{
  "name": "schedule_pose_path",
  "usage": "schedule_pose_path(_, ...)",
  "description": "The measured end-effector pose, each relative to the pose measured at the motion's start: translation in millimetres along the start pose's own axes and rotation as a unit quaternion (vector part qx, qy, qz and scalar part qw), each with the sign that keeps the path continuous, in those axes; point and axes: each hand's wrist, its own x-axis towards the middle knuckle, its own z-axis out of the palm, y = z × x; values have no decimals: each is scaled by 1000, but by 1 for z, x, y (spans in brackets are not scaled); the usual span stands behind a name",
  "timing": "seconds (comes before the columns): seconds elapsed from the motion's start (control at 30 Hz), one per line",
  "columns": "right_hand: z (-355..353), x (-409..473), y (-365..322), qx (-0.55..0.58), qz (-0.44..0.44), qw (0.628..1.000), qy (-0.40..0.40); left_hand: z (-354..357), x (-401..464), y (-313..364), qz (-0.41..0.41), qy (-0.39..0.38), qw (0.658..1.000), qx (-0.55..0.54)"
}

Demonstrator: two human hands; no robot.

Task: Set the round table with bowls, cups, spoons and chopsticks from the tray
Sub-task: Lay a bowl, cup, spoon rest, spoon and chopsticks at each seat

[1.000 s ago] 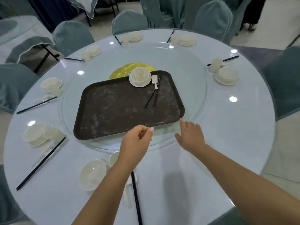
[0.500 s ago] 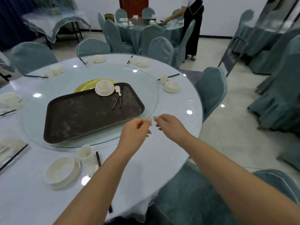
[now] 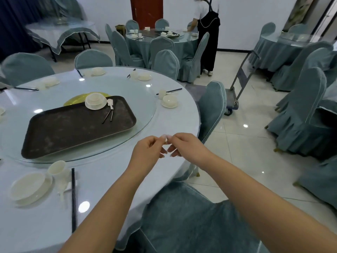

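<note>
A dark brown tray (image 3: 73,128) lies on the glass turntable (image 3: 144,106) of the round table (image 3: 109,179). At the tray's far end sit a white bowl on a saucer (image 3: 95,102), a white spoon (image 3: 110,103) and a pair of black chopsticks (image 3: 109,115). My left hand (image 3: 147,150) and my right hand (image 3: 187,147) hover over the table's near right edge. Their curled fingertips meet, with nothing visible between them. A set place lies near left: bowl (image 3: 29,185), cup (image 3: 56,168), chopsticks (image 3: 73,198).
Further set places ring the table, one at the right with a bowl (image 3: 170,101) and cup (image 3: 162,94). Covered chairs stand at the right edge (image 3: 211,110) and right below me (image 3: 191,216). A hand trolley (image 3: 237,88) and a person (image 3: 207,33) stand behind.
My view has swung right and up, away from the tray. My right hand left the turntable rim and came up against my left hand over the table's right edge.
</note>
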Motion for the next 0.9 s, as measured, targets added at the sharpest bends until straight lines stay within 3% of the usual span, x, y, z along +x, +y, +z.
schedule_pose_path(0.3,-106,-19,57,29,4,1000,-9,99,-25,38,-25,35,999,-1)
schedule_pose_path(0.53,-130,-18,63,60,-1,998,11,113,-17,48,-17,35,999,-10)
schedule_pose_path(0.9,-196,34,106,73,-18,996,-47,192,28,50,-66,68,995,33)
